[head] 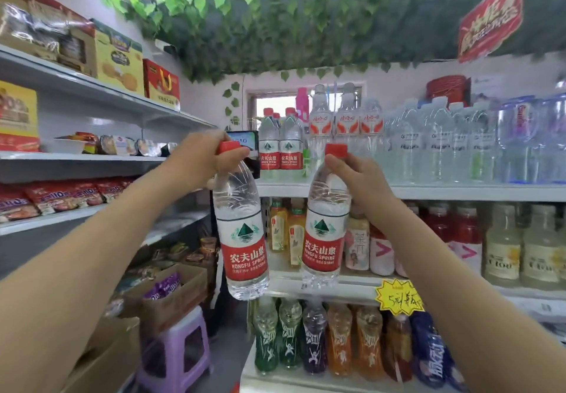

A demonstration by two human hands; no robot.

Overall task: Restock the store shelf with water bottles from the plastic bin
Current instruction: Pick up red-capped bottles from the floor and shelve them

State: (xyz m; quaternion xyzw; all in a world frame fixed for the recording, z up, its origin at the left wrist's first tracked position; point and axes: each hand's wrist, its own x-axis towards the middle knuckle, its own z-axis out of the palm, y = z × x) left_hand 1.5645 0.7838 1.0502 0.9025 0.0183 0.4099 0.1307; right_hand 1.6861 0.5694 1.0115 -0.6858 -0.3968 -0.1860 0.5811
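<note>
- Purple plastic stool (180,359) stands on the floor at 7 o'clock in the view, with a cardboard box (171,297) of snack packs at its 12 o'clock.
- Left hand (211,159) curls fingers and thumb round the red cap and neck of a Nongfu Spring water bottle (242,239), which hangs upright in the air at the hand's 5 o'clock.
- Two matching red-capped bottles (280,147) stand on the top shelf board (459,192), at 2 o'clock from the left hand.
- Second Nongfu Spring bottle (324,230) is upright in front of the shelves, at 3 o'clock from the first and not touching it.
- Right hand (355,184) grips this bottle's neck just under the red cap, fingers wrapped round it.
- Yellow starburst price tag (398,299) sits on a lower shelf edge, at 5 o'clock from that bottle.
</note>
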